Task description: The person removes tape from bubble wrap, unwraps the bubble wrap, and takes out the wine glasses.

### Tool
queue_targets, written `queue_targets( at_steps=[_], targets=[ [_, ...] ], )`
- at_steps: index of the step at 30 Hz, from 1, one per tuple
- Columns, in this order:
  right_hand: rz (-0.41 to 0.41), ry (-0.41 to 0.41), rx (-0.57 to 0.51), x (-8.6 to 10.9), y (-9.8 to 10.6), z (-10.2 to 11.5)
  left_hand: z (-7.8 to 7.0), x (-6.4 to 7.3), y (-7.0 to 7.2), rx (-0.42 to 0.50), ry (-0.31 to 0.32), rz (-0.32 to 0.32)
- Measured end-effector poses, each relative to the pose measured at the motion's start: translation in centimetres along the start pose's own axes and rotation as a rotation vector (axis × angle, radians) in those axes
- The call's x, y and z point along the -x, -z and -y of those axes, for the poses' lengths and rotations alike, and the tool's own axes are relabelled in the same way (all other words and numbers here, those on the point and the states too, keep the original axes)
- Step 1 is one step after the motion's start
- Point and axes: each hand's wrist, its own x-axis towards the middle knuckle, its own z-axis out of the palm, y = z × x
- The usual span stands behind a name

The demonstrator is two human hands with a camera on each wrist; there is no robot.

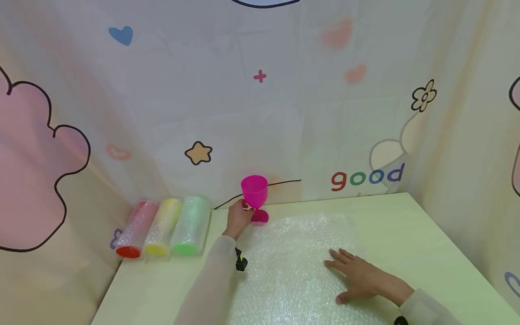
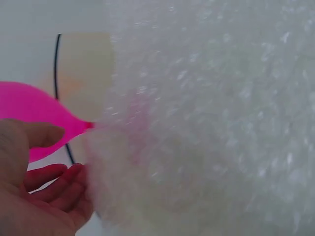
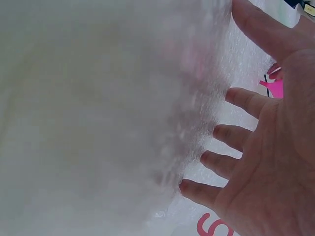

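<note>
A bright pink goblet [image 1: 254,192] stands at the far side of the table, its foot at the back edge of a clear bubble wrap sheet [image 1: 284,271]. At its stem is my left hand [image 1: 239,217]; in the left wrist view the thumb lies in front of the bowl, with the fingers apart below it. Whether the fingertips touch the goblet is hard to see. Fingers spread, my right hand [image 1: 359,276] rests on the right part of the sheet. Through the plastic, the goblet's foot appears as a blurred pink patch in the left wrist view.
Three bubble-wrapped cylindrical bundles, red [image 1: 137,230], yellow [image 1: 163,228] and green [image 1: 191,225], lie side by side at the table's back left. A printed curtain [image 1: 264,122] hangs behind the pale table [image 1: 438,271].
</note>
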Motion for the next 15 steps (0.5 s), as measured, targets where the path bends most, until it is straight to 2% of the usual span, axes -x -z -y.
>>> queue_targets(
  at_steps=[4, 9, 15],
  targets=[
    [-0.007, 0.01, 0.002, 0.0, 0.1, 0.1, -0.2, 0.7, 1.9, 0.011, -0.035, 0.002],
    [-0.022, 0.035, 0.014, 0.2, 0.0, 0.2, -0.3, 2.1, 4.0, -0.007, -0.047, 0.057],
    [-0.021, 0.021, 0.007, 0.1, 0.1, 0.4, 0.2, 4.3, 5.8, -0.101, -0.143, 0.044]
  ],
)
